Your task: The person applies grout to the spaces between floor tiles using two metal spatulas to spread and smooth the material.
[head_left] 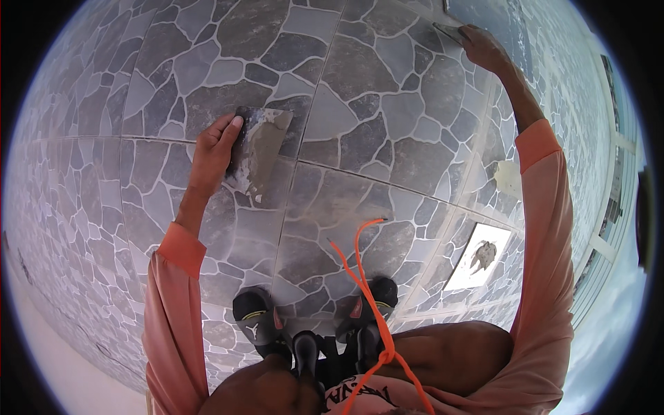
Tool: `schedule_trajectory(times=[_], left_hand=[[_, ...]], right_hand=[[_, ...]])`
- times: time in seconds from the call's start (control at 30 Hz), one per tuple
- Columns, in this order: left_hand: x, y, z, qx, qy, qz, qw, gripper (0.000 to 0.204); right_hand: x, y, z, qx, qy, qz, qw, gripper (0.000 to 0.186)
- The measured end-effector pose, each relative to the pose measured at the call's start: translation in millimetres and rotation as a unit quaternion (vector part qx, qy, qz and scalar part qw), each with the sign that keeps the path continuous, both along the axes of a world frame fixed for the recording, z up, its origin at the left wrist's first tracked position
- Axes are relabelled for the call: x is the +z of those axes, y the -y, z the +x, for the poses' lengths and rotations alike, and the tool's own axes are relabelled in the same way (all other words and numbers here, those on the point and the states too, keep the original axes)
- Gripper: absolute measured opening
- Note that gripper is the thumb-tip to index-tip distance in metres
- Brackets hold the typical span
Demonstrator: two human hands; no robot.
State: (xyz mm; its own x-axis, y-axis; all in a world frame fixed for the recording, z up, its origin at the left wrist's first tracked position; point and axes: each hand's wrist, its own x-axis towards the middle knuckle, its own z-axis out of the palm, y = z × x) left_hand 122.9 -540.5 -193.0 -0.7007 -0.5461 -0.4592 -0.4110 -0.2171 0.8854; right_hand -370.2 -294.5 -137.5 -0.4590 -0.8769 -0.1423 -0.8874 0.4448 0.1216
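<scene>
My left hand (pixel 214 149) grips a flat rectangular board (pixel 259 155), smeared with wet grey paste, low over the stone-patterned tiles. At the upper right my right hand (pixel 484 50) is closed on a thin flat scraper (pixel 449 33), its edge on or very near the tiled surface; contact is hard to tell. Dark tile seams (pixel 306 117) run between my hands, crossing grey irregular stone shapes with pale lines. An orange drawstring (pixel 366 283) hangs from my clothing in front of my shoes (pixel 256 311).
A white square (pixel 463 270) with a lump of grey paste lies at the right, near my right forearm. A pale patch (pixel 507 176) is above it. A grey panel (pixel 508 17) is at the upper right; slatted edging (pixel 609 207) runs along the far right rim.
</scene>
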Motion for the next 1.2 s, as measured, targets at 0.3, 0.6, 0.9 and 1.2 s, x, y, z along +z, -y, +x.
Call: schedule_trajectory(times=[0.3, 0.6, 0.9, 1.2], left_hand=[[-1.8, 0.0, -3.4, -0.019, -0.02, 0.007, 1.0, 0.037], [-4.5, -4.4, -9.1, -0.011, -0.039, 0.016, 0.999, 0.036], [-7.7, -2.1, -7.9, -0.016, -0.029, 0.011, 0.999, 0.037], [-6.0, -9.0, -9.4, 0.012, -0.038, 0.016, 0.999, 0.036]], right_hand=[[-16.1, 23.1, 3.5, 0.073, -0.035, 0.015, 0.997, 0.031], [-25.6, 33.4, -17.6, 0.067, 0.001, -0.004, 0.998, 0.028], [-5.0, 30.4, -5.3, 0.074, -0.014, -0.013, 0.997, 0.029], [1.5, -89.8, -89.2, -0.309, -0.002, -0.035, 0.951, 0.034]])
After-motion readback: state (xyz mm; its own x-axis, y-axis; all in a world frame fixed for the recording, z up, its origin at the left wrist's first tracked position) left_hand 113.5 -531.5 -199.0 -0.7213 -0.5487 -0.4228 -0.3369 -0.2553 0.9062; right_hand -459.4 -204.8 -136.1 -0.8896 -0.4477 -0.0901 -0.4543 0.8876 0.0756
